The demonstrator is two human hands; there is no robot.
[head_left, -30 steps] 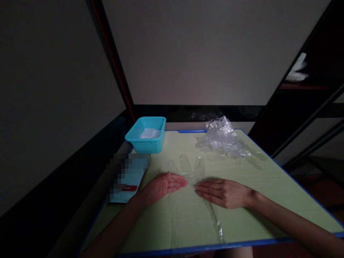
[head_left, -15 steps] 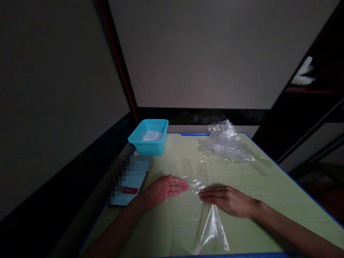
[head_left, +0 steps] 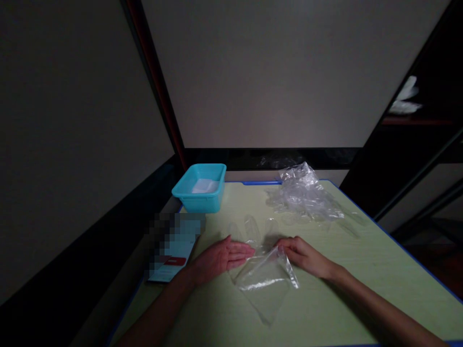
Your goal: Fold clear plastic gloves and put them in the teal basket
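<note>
A clear plastic glove (head_left: 265,274) lies in front of me on the green table (head_left: 343,270). My left hand (head_left: 220,258) rests flat on the table with fingers stretched out, its fingertips touching the glove's left side. My right hand (head_left: 304,255) is closed in a pinch on the glove's cuff end, which is lifted and folded over toward the glove's fingers. The glove's fingers point away from me, just beyond both hands.
A pile of clear plastic gloves (head_left: 304,195) sits at the back right. A turquoise tub (head_left: 200,187) with something white inside stands at the back left. A printed card (head_left: 171,253) lies at the left edge. Dark shelving stands to the right.
My right hand lifted the near end of the glove off the table and carried it up and over toward the glove's fingers. My left hand stayed flat in place.
</note>
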